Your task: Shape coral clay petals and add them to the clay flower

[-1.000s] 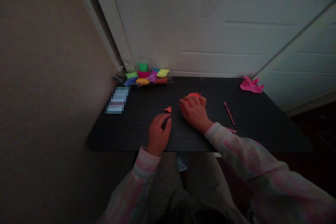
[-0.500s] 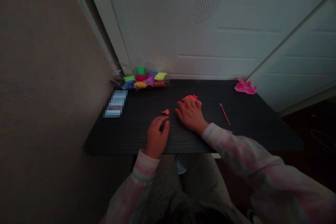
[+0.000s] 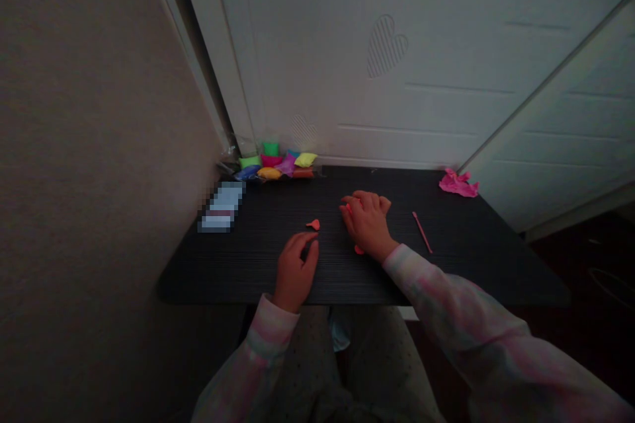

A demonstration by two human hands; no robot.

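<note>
My right hand point(image 3: 368, 221) lies palm down over a lump of bright orange modelling clay point(image 3: 348, 209), its fingers curled round it. Most of that lump is hidden; a bit of orange clay point(image 3: 358, 249) shows below the palm. To the left, my left hand point(image 3: 296, 271) rests on the table with its thumb and fingers apart and nothing between them. Just beyond its fingertips sits a small orange clay piece point(image 3: 314, 225), rounded at one end and narrow at the other.
A thin pink modelling stick point(image 3: 422, 232) lies right of my right hand on the dark table point(image 3: 471, 271). Crumpled pink material point(image 3: 459, 183) is at the back right. Packs of coloured clay point(image 3: 270, 173) stand at the back left, behind a blurred-out flat object point(image 3: 223, 207).
My right hand has shifted over the orange lump, now hiding nearly all of it, and a bit of clay shows below the palm. My left hand stays about where it was. The view has tilted up.
</note>
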